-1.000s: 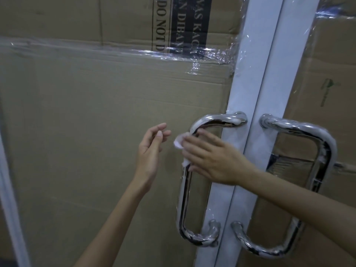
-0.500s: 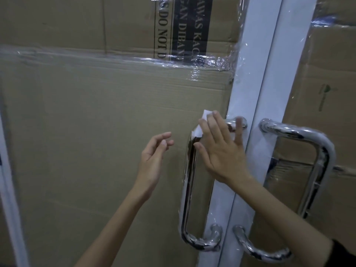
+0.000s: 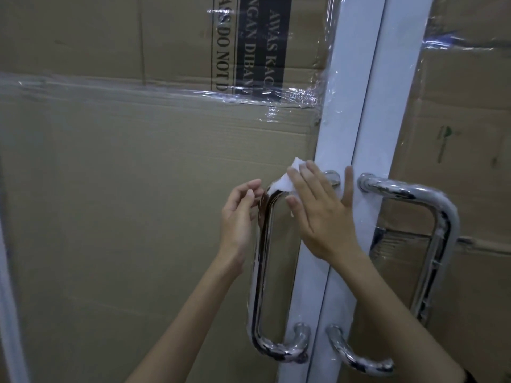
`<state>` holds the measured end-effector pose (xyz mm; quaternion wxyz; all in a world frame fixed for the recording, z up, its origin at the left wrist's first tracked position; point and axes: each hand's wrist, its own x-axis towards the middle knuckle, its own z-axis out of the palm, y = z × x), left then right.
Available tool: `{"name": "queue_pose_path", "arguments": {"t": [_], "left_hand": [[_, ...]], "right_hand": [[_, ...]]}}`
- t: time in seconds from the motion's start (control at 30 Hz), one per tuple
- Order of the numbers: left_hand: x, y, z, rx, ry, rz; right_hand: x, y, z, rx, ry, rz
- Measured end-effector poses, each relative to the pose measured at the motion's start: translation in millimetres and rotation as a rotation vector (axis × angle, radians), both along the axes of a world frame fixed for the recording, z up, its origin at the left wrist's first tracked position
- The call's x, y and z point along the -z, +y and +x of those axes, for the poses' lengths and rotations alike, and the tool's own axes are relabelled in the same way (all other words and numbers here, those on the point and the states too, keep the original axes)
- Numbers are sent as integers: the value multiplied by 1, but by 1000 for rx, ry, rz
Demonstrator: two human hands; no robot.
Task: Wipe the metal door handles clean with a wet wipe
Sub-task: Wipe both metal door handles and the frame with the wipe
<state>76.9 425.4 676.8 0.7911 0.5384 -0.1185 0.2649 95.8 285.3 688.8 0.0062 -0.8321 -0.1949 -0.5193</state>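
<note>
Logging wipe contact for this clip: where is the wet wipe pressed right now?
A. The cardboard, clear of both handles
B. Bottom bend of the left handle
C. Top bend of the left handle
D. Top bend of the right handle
C: the right hand presses the wet wipe onto the left handle at its top bend.

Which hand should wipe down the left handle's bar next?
Right. The right hand already presses the wipe on the left handle's top bend; the left hand is empty beside it.
</note>
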Motion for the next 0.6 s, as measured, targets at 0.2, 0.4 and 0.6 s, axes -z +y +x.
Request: {"name": "queue_pose_path", "arguments": {"t": [0.2, 0.4, 0.6], "left_hand": [[-4, 5, -4, 7, -69, 28], [2, 14, -16, 368, 17, 94], [20, 31, -18, 167, 48, 7]], "right_hand": [[4, -11, -1, -119, 102, 403], [16, 30, -28, -493, 287, 302], [29, 50, -32, -707, 658, 428]]}}
